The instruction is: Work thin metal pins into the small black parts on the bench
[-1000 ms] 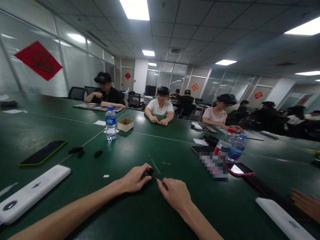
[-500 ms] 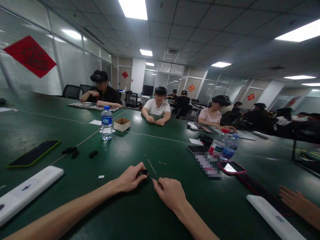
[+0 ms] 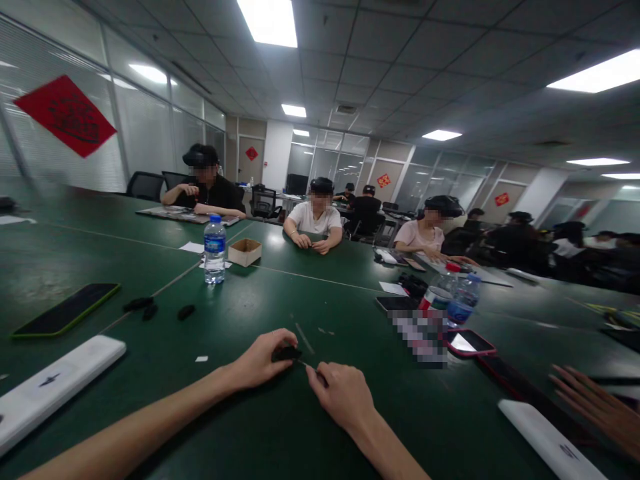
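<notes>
My left hand (image 3: 261, 360) is closed on a small dark lump (image 3: 287, 354), pinched between thumb and fingers just above the green tabletop (image 3: 240, 433). My right hand (image 3: 345, 395) grips a thin, pale, rod-like tool (image 3: 301, 363); most of it is hidden in the fist. The tool's exposed end points left and reaches the lump's right side; whether it touches or enters it, I cannot tell. Further left on the table lie similar dark pieces, one standing apart (image 3: 186, 312) and others close together (image 3: 138, 304).
At the left are a green-edged phone (image 3: 65, 310) and a white bar-shaped device (image 3: 60, 387). A water bottle (image 3: 215, 250) stands beside an open box (image 3: 245, 253). To the right are more bottles (image 3: 463, 300), a pink-edged phone (image 3: 470, 343), another white device (image 3: 550, 437) and another person's hand (image 3: 595, 407).
The dark lump has turned in my left hand and shows more of its length. The tool's end stays beside it. The other person's hand at right has shifted slightly, fingers more spread.
</notes>
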A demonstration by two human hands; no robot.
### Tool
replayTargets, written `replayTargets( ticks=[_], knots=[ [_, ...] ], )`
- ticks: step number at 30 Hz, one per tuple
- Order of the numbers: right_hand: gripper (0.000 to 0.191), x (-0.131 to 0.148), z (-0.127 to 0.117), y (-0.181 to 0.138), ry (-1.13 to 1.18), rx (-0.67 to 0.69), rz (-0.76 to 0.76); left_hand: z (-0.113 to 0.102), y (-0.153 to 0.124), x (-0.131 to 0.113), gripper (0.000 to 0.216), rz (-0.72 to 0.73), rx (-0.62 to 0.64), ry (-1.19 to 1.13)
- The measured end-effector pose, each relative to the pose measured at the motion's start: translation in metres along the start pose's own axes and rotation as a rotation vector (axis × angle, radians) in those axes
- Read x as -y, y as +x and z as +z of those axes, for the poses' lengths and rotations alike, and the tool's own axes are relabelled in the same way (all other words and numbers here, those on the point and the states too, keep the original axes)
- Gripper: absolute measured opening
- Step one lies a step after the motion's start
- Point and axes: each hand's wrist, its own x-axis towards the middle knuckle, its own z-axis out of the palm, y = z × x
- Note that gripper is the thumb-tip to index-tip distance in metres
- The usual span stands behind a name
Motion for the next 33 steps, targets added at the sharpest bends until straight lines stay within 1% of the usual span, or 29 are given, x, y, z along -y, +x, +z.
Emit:
replayTargets(
  ticks=[4, 7, 14, 20, 25, 30, 33],
  knots=[
    [0.047, 0.0001, 0.0003, 0.0001, 0.001, 0.005, -0.005, -0.0016, 0.0003, -0.0022, 0.03, 0.037, 0.042, 0.069],
    [0.048, 0.0006, -0.0014, 0.0, 0.03, 0.018, -0.007, -0.0024, 0.0007, -0.0054, 0.024, 0.027, 0.067, 0.095],
    [0.048, 0.0006, -0.0046, 0.001, 0.04, 0.031, 0.002, -0.0008, 0.0005, -0.0069, 0.018, -0.013, 0.066, 0.137],
    [0.049, 0.0013, -0.0079, 0.0008, 0.058, 0.058, -0.001, 0.0, -0.0006, -0.008, 0.015, -0.03, 0.072, 0.054],
    [0.049, 0.0003, -0.0063, 0.0005, 0.06, 0.063, -0.003, 0.0006, -0.0016, -0.0073, 0.012, -0.053, 0.036, 0.029],
    [0.047, -0.0015, -0.0023, 0.0007, 0.029, 0.048, -0.007, -0.001, -0.0017, -0.0053, 0.021, -0.018, 0.06, 0.099],
    [0.046, -0.0018, -0.0009, 0.0005, 0.018, 0.037, -0.009, -0.0018, -0.0018, -0.0039, 0.021, 0.021, 0.083, 0.134]
  ],
)
